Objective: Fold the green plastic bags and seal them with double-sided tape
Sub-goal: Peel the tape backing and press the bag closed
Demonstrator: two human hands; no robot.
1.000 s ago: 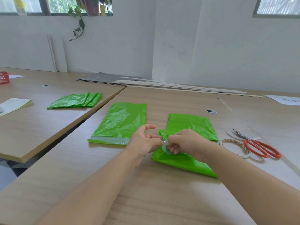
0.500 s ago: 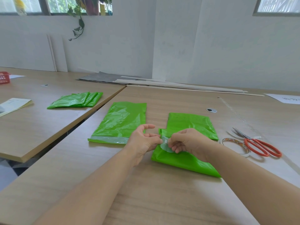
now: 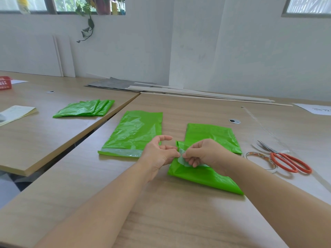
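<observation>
Step in hand, as judged: freeing the liner of the tape strip (image 3: 182,160) on the near green bag (image 3: 202,178), which lies on the worktop (image 3: 161,212) directly ahead. The left hand (image 3: 158,155) and right hand (image 3: 206,153) meet at the bag's left edge, each grip narrow and apparently pinching the strip. The next move calls for a clean peel, then pressing the fold flat. The film is thin, glossy and wrinkled. A second bag (image 3: 134,133) lies just left. The tape roll (image 3: 259,159) and scissors (image 3: 288,162) sit to the right. Folded bags (image 3: 84,110) lie far left.
</observation>
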